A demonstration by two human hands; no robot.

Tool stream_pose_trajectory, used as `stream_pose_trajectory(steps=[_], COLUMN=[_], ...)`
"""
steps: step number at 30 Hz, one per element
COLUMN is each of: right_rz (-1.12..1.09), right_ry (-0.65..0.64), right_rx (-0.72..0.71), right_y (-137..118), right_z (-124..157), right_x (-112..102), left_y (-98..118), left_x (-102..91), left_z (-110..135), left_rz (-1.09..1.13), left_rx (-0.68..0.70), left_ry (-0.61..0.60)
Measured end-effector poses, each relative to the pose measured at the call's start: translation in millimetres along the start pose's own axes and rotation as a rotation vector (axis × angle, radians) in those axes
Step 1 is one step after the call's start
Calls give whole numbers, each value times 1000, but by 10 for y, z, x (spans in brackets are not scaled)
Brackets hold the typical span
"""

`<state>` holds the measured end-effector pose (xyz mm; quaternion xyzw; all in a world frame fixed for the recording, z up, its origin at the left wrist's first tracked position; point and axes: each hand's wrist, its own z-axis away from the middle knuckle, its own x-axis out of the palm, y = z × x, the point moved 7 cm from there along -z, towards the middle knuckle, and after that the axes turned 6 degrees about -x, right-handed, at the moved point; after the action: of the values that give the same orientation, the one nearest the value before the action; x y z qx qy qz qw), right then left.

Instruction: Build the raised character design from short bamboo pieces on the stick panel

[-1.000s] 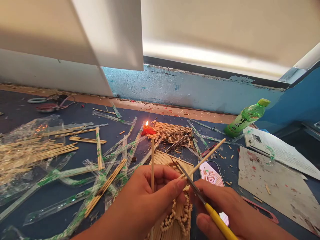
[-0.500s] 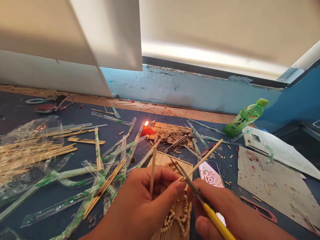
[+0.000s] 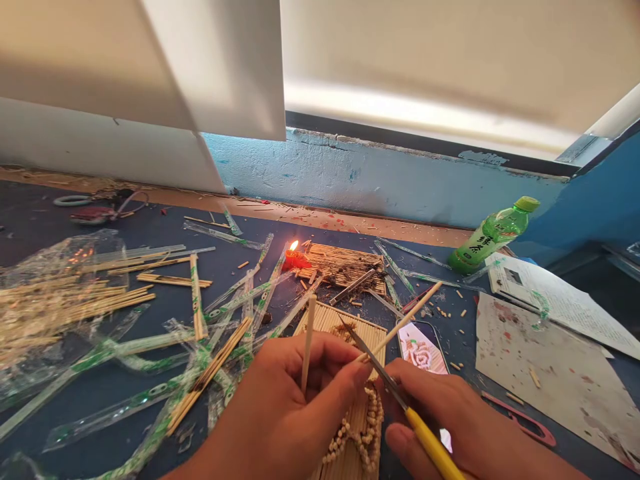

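Above the stick panel (image 3: 327, 313), thin wooden stick (image 3: 407, 325) slants up, pinched by left hand (image 3: 303, 400) thumb-to-forefinger, second stick (image 3: 309, 347) near-upright in same grip; right hand (image 3: 443, 410) closed round yellow-handled cutter (image 3: 433, 443), blade at stick. Likely light, stiff, snappable; best pinched near blade.

A dark table (image 3: 165, 233) carries wrappers (image 3: 117, 409), sticks (image 3: 175, 280), papers (image 3: 530, 340).
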<state>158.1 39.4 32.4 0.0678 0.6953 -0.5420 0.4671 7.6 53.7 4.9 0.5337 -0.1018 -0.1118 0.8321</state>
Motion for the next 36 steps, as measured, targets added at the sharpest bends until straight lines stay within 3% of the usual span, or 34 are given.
stream_pose_trajectory(steps=[7,16,22,27,31,34,36], right_rz=[9,-39,-14,18,-41,-127,-126], right_ry=[-11,-31,-124,-97,-31,-69,-17], right_rx=[-13,-12,30,38,-18,-37,4], right_y=[-27,-36,74,13,-27,48,188], right_z=[19,-1,10,64,53,64,108], right_x=[30,32,133,99,-19,-71,-175], left_y=[-45,116,117,74,-21,-114,-152], left_x=[-18,-72,-23,-13,23,44,31], left_z=[2,48,51,32,11,-14,-45], left_rz=[-44,-443,-602,-462,-140,66,143], left_rx=[5,249,330,227,47,-85,-126], left_ry=[17,138,128,111,-4,-93,-115])
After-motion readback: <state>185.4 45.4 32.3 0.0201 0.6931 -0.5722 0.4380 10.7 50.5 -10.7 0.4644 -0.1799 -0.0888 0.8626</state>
